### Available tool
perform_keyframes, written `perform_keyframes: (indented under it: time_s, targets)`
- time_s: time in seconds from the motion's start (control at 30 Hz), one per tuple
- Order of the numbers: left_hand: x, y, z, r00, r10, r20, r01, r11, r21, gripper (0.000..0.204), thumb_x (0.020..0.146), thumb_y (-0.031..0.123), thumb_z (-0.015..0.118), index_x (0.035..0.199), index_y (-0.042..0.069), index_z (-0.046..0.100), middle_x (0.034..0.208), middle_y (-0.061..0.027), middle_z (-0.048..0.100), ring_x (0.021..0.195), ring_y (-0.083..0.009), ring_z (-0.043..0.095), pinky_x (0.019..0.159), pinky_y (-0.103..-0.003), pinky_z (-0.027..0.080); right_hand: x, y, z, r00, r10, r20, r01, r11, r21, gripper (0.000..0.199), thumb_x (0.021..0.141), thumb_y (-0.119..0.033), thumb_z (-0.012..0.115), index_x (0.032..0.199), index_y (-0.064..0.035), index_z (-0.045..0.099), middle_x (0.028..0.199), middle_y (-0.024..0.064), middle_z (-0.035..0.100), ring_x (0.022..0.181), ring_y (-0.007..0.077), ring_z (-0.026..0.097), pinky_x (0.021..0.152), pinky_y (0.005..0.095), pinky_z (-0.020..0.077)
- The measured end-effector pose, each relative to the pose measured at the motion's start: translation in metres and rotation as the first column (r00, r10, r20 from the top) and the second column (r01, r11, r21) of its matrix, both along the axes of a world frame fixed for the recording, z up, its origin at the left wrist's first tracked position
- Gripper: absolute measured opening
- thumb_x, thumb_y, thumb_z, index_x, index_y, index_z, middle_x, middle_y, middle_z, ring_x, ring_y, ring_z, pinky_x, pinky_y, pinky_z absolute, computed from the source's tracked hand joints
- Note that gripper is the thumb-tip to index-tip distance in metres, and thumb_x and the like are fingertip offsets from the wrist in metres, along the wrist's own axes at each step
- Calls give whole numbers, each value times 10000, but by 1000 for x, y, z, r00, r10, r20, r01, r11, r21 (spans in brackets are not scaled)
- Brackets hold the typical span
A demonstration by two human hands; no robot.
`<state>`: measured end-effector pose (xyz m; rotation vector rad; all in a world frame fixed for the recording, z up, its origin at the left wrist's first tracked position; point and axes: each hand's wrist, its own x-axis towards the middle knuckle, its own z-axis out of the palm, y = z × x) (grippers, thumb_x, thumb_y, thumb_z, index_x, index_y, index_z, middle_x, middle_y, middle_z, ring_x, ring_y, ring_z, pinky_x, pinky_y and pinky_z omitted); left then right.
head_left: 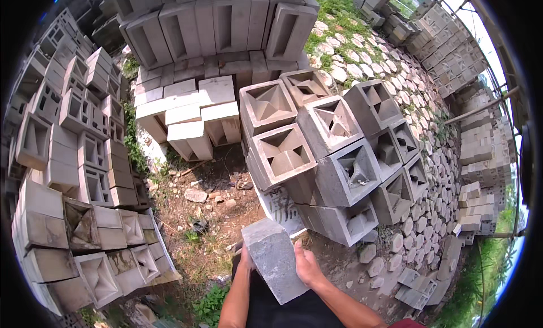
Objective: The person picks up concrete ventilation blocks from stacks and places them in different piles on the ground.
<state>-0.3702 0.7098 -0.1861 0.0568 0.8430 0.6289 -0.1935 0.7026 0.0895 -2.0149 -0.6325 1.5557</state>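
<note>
Two hands on one grey concrete block (pixel 274 259), held in front of my waist, tilted, its near end low. My right hand (pixel 307 264) is clamped against its right face, fingers wrapped onto the side. My left hand (pixel 245 255) presses the left face, mostly hidden behind the block; only the wrist and a bit of palm show. The held block looks solid from this side; any hollow cannot be seen.

Just beyond it, a stack of hollow square blocks (pixel 334 158) with pyramid-shaped recesses; I count about ten open faces turned up and toward me, all recesses holding nothing. Below the stack, one white patterned slab (pixel 281 208) leans against its base.

Bare dirt patch (pixel 212 198) between stacks, with a few stone fragments. To my left, a second pile of hollow blocks (pixel 79 158), too many to count. Ahead, pale rectangular blocks (pixel 189 116), roughly a dozen. At right, a cobbled stone slope (pixel 396 90)
</note>
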Motion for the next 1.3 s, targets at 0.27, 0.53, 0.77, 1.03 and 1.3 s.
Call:
perform_keyframes:
  time_s: [0.27, 0.53, 0.77, 1.03, 1.3]
  targets:
    - [43, 18, 247, 898, -418, 135, 398, 905, 151, 731, 918, 591, 244, 1350, 20, 388, 1320, -174, 468, 1185, -309, 477, 997, -447, 389, 8, -99, 126, 864, -483, -142, 499, 785, 367, 698, 950, -577, 304, 1159, 48, 536, 1108, 60, 554, 1029, 117, 457, 933, 273, 343]
    - [67, -12, 359, 556, -777, 296, 776, 613, 152, 506, 944, 377, 385, 1260, -8, 476, 1151, -191, 582, 1012, -297, 597, 882, -420, 503, -2, -219, 173, 470, -841, -270, 855, 357, 377, 818, 880, -678, 350, 1315, 8, 456, 1264, 102, 520, 1138, 179, 485, 984, 303, 358]
    - [148, -97, 387, 335, -942, 24, 910, 330, 250, 462, 946, 355, 370, 1175, -8, 542, 1043, -167, 612, 922, -279, 619, 840, -402, 519, -26, -329, 174, 92, -904, -418, 949, -48, 313, 740, 907, -631, 350, 1283, -9, 492, 1197, 120, 565, 1054, 200, 545, 898, 336, 438]
    - [234, -186, 379, 62, -998, -34, 949, 48, 311, 500, 949, 344, 338, 1288, -3, 457, 1179, -166, 562, 1052, -295, 568, 936, -414, 459, 3, -430, 138, -170, -882, -439, 905, -316, 285, 682, 914, -549, 441, 1328, -7, 449, 1297, 126, 504, 1142, 211, 493, 962, 311, 383]
    - [346, -267, 383, -74, -994, -82, 958, -93, 270, 464, 959, 333, 351, 1260, 6, 486, 1183, -143, 563, 1037, -271, 564, 922, -399, 459, 78, -500, 118, -337, -835, -435, 835, -479, 272, 681, 897, -567, 449, 1277, -5, 501, 1185, 120, 564, 1051, 201, 535, 899, 317, 417]
